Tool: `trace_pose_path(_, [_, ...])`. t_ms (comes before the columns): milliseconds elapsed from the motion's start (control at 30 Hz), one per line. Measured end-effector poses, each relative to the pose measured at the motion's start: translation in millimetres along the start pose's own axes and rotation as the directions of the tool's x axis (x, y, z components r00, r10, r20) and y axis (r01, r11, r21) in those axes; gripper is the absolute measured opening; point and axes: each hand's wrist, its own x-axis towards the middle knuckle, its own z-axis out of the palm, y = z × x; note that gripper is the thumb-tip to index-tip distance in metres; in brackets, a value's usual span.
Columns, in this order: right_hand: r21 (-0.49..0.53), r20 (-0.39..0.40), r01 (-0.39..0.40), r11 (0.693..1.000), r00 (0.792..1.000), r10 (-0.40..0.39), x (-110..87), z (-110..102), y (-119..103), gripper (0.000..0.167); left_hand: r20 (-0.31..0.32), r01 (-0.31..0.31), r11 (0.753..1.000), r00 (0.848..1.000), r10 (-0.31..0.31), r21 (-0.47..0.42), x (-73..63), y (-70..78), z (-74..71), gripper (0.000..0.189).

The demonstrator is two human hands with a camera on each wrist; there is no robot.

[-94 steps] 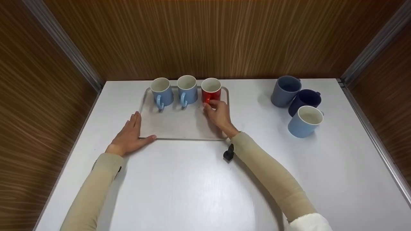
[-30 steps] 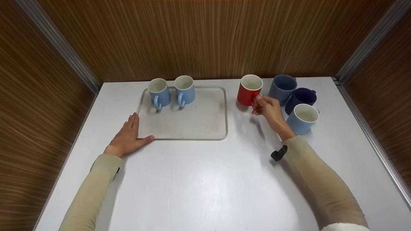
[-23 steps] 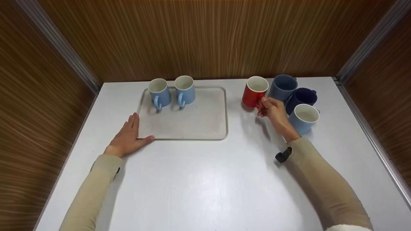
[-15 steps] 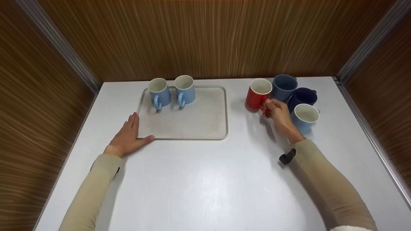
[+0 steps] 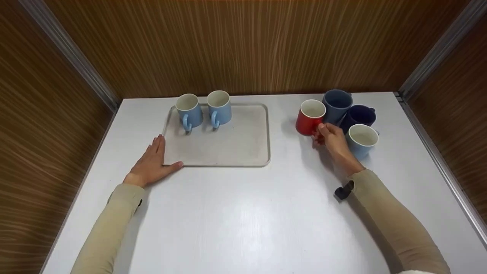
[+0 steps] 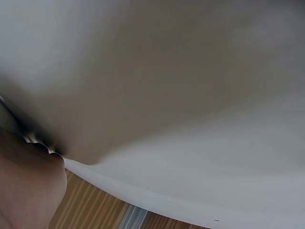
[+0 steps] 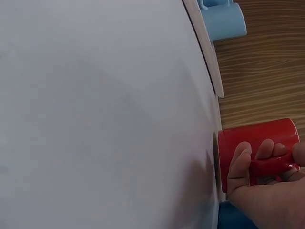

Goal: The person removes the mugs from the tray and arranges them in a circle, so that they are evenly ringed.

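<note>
My right hand (image 5: 334, 144) grips the handle of a red mug (image 5: 309, 120), its fingers curled through the handle in the right wrist view, where the mug (image 7: 257, 138) looks upright and close to the table. Just right of it stand a grey-blue mug (image 5: 335, 106), a dark navy mug (image 5: 357, 116) and a light blue mug (image 5: 359, 142). Fingers straight and thumb spread, my left hand (image 5: 150, 163) rests at the near left corner of the beige tray (image 5: 217, 152). On the tray's far side are two light blue mugs, one on the left (image 5: 190, 114) and one beside it (image 5: 220, 110).
The white table (image 5: 228, 213) carries everything. A wood-grain panel (image 5: 243, 45) rises behind it, and side panels with metal corner strips close in left and right. The right half of the tray lies beside the two mugs.
My right hand has carried the red mug off the tray to the right, beside the other mugs, then slightly nearer to me. The left hand stays at the tray's corner.
</note>
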Motion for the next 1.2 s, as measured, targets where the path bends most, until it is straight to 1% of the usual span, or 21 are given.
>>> trace_pose_path(133, [-0.015,-0.004,0.004,1.0,1.0,-0.004,0.2,-1,2,0.031,0.004,0.008,1.0,1.0,-0.008,0.0,-0.1,0.3,-1.0,0.129])
trace_pose_path(300, [0.014,-0.012,0.017,1.0,1.0,-0.016,0.7,-1,2,0.031,0.003,0.014,1.0,1.0,-0.014,-0.007,-0.8,0.6,-1.7,0.13])
trace_pose_path(467, [0.034,-0.042,-0.007,0.999,0.999,0.008,-0.5,0,6,0.031,0.007,0.017,1.0,1.0,-0.017,-0.001,0.0,-0.5,0.3,0.131])
trace_pose_path(567, [0.024,-0.067,-0.007,1.0,0.998,0.009,-1.8,2,7,0.031,0.009,0.019,1.0,1.0,-0.019,0.003,0.4,-0.8,0.9,0.131])
trace_pose_path(733, [-0.026,-0.105,0.036,0.999,0.994,-0.038,-3.5,8,5,0.029,0.003,0.019,1.0,1.0,-0.019,-0.002,-0.4,1.0,-0.6,0.13])
trace_pose_path(867, [-0.13,-0.15,0.063,0.99,0.985,-0.082,-5.0,11,4,0.028,-0.014,0.004,1.0,1.0,-0.004,-0.004,-0.4,2.3,-1.5,0.129])
trace_pose_path(1000, [-0.251,-0.188,0.064,0.966,0.976,-0.113,-7.0,12,4,0.029,-0.011,0.011,1.0,1.0,-0.011,-0.002,-0.3,3.0,-1.6,0.13])
trace_pose_path(1067, [-0.273,-0.195,0.062,0.96,0.974,-0.119,-6.9,13,5,0.03,-0.004,0.015,1.0,1.0,-0.015,-0.002,-0.5,2.6,-1.5,0.131])
trace_pose_path(1200, [-0.277,-0.21,0.068,0.959,0.969,-0.129,-5.3,15,4,0.031,0.001,0.019,1.0,1.0,-0.019,-0.003,-1.5,0.4,-2.5,0.131])
